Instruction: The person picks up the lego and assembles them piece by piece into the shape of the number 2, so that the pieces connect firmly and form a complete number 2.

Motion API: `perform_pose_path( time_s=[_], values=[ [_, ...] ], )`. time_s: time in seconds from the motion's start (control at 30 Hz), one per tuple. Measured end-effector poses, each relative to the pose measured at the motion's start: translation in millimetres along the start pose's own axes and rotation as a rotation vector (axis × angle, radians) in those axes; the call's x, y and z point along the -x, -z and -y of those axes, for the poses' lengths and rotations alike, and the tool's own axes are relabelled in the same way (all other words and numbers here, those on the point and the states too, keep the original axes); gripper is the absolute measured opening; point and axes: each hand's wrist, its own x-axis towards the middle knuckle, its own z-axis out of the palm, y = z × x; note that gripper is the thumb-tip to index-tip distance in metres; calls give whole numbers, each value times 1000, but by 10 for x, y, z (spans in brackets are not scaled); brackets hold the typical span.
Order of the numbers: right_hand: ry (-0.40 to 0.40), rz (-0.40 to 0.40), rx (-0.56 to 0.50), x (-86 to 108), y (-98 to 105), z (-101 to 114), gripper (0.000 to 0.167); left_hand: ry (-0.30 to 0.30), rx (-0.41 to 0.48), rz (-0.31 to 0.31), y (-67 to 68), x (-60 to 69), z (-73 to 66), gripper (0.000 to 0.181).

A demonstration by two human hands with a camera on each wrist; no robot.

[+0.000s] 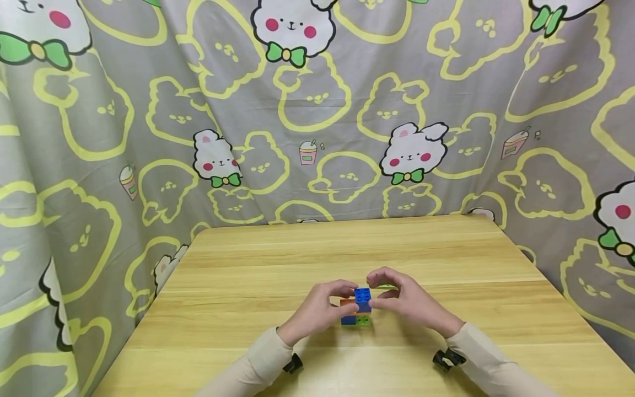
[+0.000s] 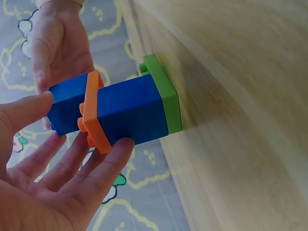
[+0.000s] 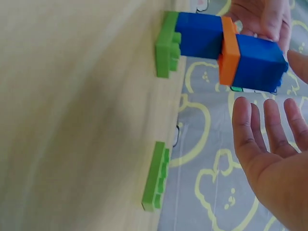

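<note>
A stack of toy building bricks stands on the table. From the bottom it has a green flat brick [image 1: 364, 321], a blue brick [image 2: 132, 110], an orange flat brick [image 2: 94, 113] and a second blue brick [image 1: 362, 300] at the top, offset to one side. My left hand [image 1: 317, 311] grips the stack, its thumb against the upper blue brick and a fingertip at the lower one. At the right side of the stack, my right hand [image 1: 409, 298] has its fingers spread and loosely bent, holding nothing; in the right wrist view its fingers are apart from the bricks.
Another green flat brick [image 3: 156, 178] lies on the wooden table [image 1: 268, 253], partly hidden behind my right hand in the head view. A grey patterned curtain [image 1: 307, 121] hangs behind the table and along both sides.
</note>
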Motion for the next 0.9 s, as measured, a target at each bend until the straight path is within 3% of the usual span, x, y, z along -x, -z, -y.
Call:
perform_pose_path(
  time_s=[0.3, 0.9],
  values=[
    [55, -95, 46, -22, 126, 32, 43, 7, -31, -6, 35, 0, 4, 41],
    [11, -185, 115, -54, 400, 4, 45, 13, -31, -29, 56, 8, 6, 29]
  ],
)
